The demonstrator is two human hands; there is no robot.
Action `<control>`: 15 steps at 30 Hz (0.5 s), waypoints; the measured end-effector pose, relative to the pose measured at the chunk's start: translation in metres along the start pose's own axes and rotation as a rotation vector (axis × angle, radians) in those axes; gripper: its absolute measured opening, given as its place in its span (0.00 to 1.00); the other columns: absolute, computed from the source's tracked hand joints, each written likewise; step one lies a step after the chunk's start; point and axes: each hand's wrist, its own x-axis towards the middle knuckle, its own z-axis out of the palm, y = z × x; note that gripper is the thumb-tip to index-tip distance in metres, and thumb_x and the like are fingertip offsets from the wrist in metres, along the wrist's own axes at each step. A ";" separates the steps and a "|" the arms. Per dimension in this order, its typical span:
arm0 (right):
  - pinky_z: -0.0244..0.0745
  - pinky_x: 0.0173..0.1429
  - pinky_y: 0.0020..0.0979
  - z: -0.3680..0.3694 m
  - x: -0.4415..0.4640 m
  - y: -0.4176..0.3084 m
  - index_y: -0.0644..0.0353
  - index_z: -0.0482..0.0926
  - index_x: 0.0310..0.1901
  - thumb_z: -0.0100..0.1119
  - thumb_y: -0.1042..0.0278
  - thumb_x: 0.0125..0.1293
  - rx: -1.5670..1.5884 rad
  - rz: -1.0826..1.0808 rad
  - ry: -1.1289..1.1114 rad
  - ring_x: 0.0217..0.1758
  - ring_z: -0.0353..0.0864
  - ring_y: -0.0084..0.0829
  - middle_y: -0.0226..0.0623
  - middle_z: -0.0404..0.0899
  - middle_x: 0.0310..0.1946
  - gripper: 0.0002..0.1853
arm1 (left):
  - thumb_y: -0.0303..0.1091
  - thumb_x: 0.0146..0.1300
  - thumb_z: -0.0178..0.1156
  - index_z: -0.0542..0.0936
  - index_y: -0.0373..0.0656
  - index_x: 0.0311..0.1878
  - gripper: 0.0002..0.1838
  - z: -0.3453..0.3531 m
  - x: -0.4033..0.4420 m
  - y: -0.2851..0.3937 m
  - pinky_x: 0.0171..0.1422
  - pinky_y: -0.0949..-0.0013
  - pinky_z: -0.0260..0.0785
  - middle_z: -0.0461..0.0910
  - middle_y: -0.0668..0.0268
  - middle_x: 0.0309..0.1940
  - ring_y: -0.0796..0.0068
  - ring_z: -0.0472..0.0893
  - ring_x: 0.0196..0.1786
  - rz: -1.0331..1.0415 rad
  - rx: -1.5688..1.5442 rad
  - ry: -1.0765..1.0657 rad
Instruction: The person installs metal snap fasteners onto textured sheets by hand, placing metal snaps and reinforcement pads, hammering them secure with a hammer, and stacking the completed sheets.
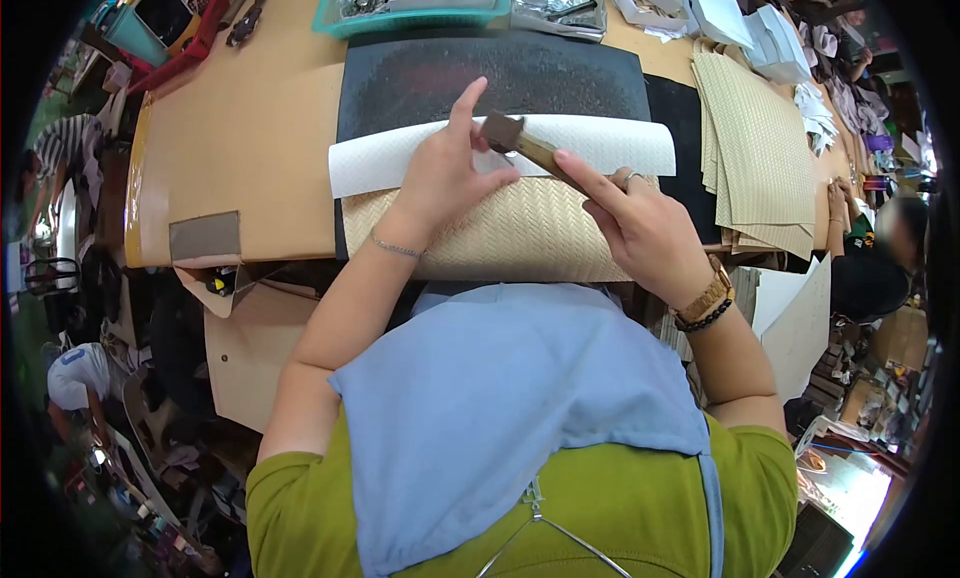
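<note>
Hammer (537, 152) a little above the middle of the frame, long axis slanting: brown head toward upper left, handle running to lower right, into right hand (648, 236). Right hand closed round handle, index finger laid along it. Head just right of left hand (445, 178) in the frame, between tips of raised index finger and outstretched thumb; left hand nearer the head, right hand nearer the handle end. Left index and thumb spread wide; thin dark piece (508, 159) near thumb, pinched or loose: cannot tell. Around the hands: curled white woven sheet (600, 146), beige woven sheet (540, 233) below it in frame, dark mat (420, 73) above, on surface (250, 108).
</note>
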 end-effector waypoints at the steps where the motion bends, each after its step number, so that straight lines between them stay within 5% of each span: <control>1: 0.77 0.37 0.40 -0.001 0.000 0.002 0.28 0.60 0.76 0.54 0.66 0.72 0.034 0.029 -0.018 0.31 0.79 0.44 0.45 0.76 0.32 0.33 | 0.39 0.46 0.81 0.55 0.46 0.78 0.58 -0.002 0.000 0.002 0.39 0.72 0.73 0.78 0.67 0.34 0.77 0.76 0.31 -0.027 0.013 -0.015; 6: 0.76 0.39 0.41 -0.004 -0.005 0.018 0.32 0.58 0.77 0.54 0.67 0.72 0.090 0.069 -0.001 0.32 0.78 0.45 0.45 0.76 0.32 0.34 | 0.40 0.46 0.81 0.53 0.45 0.79 0.60 -0.003 0.000 0.002 0.39 0.72 0.73 0.78 0.67 0.34 0.77 0.75 0.30 -0.036 0.047 -0.032; 9: 0.74 0.40 0.42 0.036 -0.011 0.030 0.38 0.58 0.77 0.56 0.70 0.71 0.330 -0.092 0.225 0.31 0.76 0.44 0.45 0.74 0.31 0.35 | 0.39 0.46 0.81 0.52 0.46 0.79 0.61 -0.004 0.001 0.007 0.40 0.72 0.72 0.77 0.67 0.35 0.77 0.75 0.31 -0.081 0.025 -0.059; 15: 0.74 0.56 0.37 0.043 -0.021 0.042 0.45 0.60 0.76 0.56 0.74 0.72 0.553 0.077 0.154 0.49 0.82 0.43 0.52 0.80 0.48 0.33 | 0.35 0.44 0.80 0.58 0.49 0.78 0.56 -0.026 -0.008 0.018 0.49 0.66 0.74 0.79 0.62 0.43 0.66 0.78 0.40 0.005 0.134 -0.081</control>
